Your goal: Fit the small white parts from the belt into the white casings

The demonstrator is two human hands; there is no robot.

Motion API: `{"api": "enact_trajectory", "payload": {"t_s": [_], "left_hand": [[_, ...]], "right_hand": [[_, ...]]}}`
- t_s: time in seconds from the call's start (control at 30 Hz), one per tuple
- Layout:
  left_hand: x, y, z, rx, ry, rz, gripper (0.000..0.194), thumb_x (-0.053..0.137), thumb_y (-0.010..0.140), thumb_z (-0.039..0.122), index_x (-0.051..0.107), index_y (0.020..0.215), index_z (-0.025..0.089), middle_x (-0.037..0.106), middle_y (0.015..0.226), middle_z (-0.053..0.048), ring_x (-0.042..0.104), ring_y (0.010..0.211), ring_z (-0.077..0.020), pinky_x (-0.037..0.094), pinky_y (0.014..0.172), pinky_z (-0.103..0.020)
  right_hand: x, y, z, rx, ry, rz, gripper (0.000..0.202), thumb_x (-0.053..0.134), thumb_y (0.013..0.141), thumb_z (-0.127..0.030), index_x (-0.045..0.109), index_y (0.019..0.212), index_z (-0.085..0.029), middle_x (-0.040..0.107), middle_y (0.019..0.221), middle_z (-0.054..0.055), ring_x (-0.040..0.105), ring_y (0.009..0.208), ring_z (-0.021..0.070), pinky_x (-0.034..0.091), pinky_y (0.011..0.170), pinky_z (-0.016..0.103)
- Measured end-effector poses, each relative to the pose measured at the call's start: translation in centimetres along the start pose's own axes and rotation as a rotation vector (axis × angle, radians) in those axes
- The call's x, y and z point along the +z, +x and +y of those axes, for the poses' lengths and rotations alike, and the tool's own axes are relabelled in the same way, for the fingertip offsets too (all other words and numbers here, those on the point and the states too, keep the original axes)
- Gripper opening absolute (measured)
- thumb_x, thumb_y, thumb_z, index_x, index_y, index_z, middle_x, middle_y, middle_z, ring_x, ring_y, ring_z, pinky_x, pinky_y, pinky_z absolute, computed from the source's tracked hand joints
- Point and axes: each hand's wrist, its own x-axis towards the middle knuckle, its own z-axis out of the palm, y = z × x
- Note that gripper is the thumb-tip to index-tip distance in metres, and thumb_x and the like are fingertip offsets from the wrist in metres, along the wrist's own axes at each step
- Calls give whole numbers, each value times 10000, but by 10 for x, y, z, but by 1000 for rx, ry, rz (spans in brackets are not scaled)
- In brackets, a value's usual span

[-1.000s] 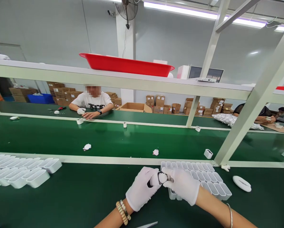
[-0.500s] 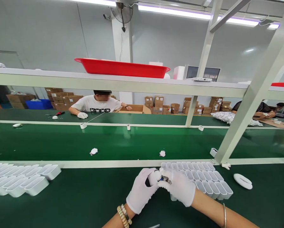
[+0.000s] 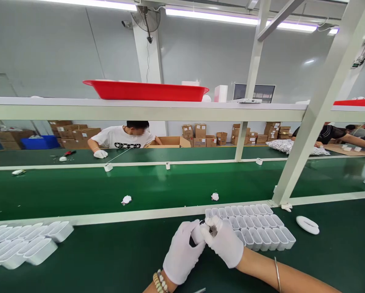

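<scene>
My left hand, in a white glove, is closed around a small white housing in front of me. Gloved as well, my right hand meets it from the right, its fingers pinched on a small greyish part at the housing's opening. The fingers cover much of both pieces. Just behind and right of my right hand stand rows of open white oval cups. A white oval ring-like piece lies on the dark green table farther right.
More white cups stand at the left. Beyond a pale rail, a green belt carries small white parts. A slanted post rises at right; a red tray sits on the shelf. A person works opposite.
The view has shifted slightly. Both hands stay together at the housing, with my right fingers turned a little. The small parts on the belt have moved slightly right, and the person opposite leans further down.
</scene>
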Motion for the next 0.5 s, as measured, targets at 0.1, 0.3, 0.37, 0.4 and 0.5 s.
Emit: {"api": "enact_trajectory", "payload": {"t_s": [0.1, 0.3, 0.37, 0.4, 0.5], "left_hand": [[0, -1, -3, -23, -9, -3, 374, 614, 777, 209, 671, 1146, 186, 715, 1030, -96, 718, 944, -269, 610, 849, -473], [-2, 0, -9, -47, -86, 12, 398, 629, 748, 158, 663, 1141, 208, 719, 1067, -88, 717, 978, -265, 606, 876, -457], [-2, 0, -10, -16, -93, 32, 410, 620, 738, 140, 664, 1140, 207, 722, 1057, -88, 718, 965, -265, 610, 866, -459], [-2, 0, -11, 5, -91, 44, 412, 621, 733, 136, 666, 1137, 204, 723, 1045, -89, 720, 952, -267, 613, 855, -461], [-3, -2, -14, 62, -93, 71, 412, 635, 723, 127, 671, 1128, 197, 724, 1032, -97, 723, 933, -273, 619, 840, -464]], "right_hand": [[-1, -1, 1, 0, 39, -7, 134, 502, 881, -260, 619, 862, -197, 700, 848, 64, 646, 785, 209, 498, 759, 338], [-11, -4, -13, -53, 38, -97, 47, 696, 800, -239, 682, 834, -210, 677, 829, 13, 604, 766, 186, 471, 767, 312], [-14, -5, -18, -83, -18, -133, 43, 704, 807, -210, 664, 819, -202, 656, 834, 8, 586, 776, 182, 456, 760, 313], [-14, -6, -20, -96, -53, -150, 48, 701, 811, -189, 654, 819, -197, 647, 843, 10, 582, 788, 182, 452, 758, 314], [-14, -8, -23, -130, -127, -181, 76, 704, 809, -150, 658, 859, -185, 631, 902, 29, 589, 842, 188, 467, 781, 309]]}}
